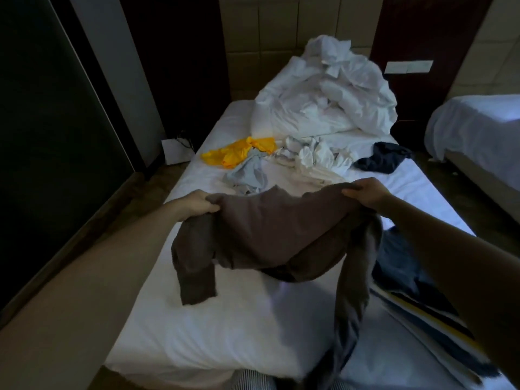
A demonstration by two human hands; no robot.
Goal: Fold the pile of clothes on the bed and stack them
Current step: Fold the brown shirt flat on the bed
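the brown long-sleeved top (267, 235) hangs in the air across the middle of the frame, over the bare near part of the bed (197, 327). the left hand (197, 205) is clamped on one shoulder at centre left, fingers curled round a bunch of cloth. the right hand (365, 192) grips the other shoulder at centre right in the same way. the shoulder line, the top's long axis for now, runs left to right between the two hands. the body sags toward the bottom of the frame. the shorter-hanging sleeve (197, 282) dangles at the left, and the other sleeve (351, 311) trails lower toward the bottom edge.

the likely next move is to lay the top flat on the sheet straight below it, so both hands would lower together and keep the shoulder line level.

the folded stack (405, 266) of dark and striped cloth lies at the lower right, partly hidden by the right forearm. it is nearer the right hand, so the finished fold would probably travel that way.

the unfolded pile of clothes (315, 160) lies beyond the hands in the upper middle. a yellow garment (239, 153) sits at its left end, and a crumpled white duvet (332, 94) lies behind it.
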